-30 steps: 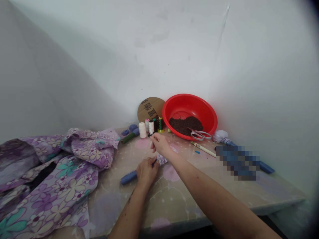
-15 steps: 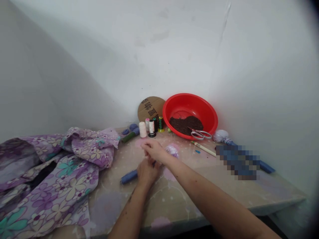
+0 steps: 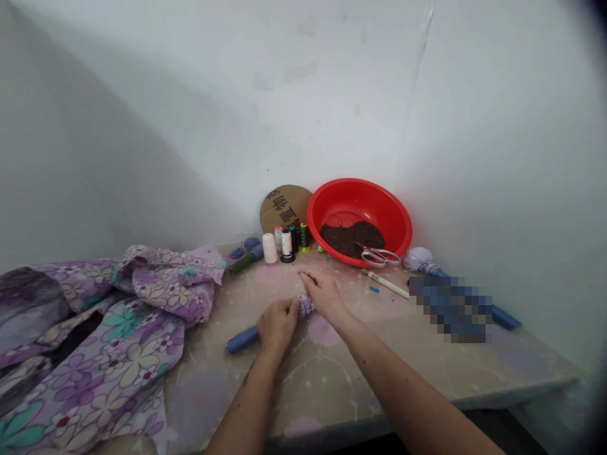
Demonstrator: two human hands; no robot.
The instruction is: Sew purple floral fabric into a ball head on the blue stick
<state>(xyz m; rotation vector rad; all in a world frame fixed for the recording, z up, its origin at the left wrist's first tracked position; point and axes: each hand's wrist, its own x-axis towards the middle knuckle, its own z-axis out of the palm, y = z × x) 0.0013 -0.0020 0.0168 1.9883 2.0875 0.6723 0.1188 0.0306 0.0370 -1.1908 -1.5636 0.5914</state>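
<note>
In the head view, my left hand (image 3: pixel 279 323) is closed round a blue-handled stick (image 3: pixel 243 340) with a flowered cloth head (image 3: pixel 306 305). The handle's end sticks out to the left of my fist, low over the table. Just right of it, my right hand (image 3: pixel 326 294) hovers in front of the cloth head and hides most of it. Its fingertips are pinched together, pointing up and left. Whatever they pinch, perhaps a thread, is too fine to make out.
Flowered purple fabric (image 3: pixel 128 341) is heaped at left. Behind my hands stand several thread spools (image 3: pixel 270 249), a cardboard disc (image 3: pixel 284 205) and a red basin (image 3: pixel 360 189) with dark grains and scissors (image 3: pixel 379 256). A utility knife (image 3: pixel 389 284) and a white-headed stick (image 3: pixel 505 318) lie right.
My right hand has moved from above my left hand to the right, uncovering the left fist and part of the cloth head. My left hand keeps its grip on the stick.
</note>
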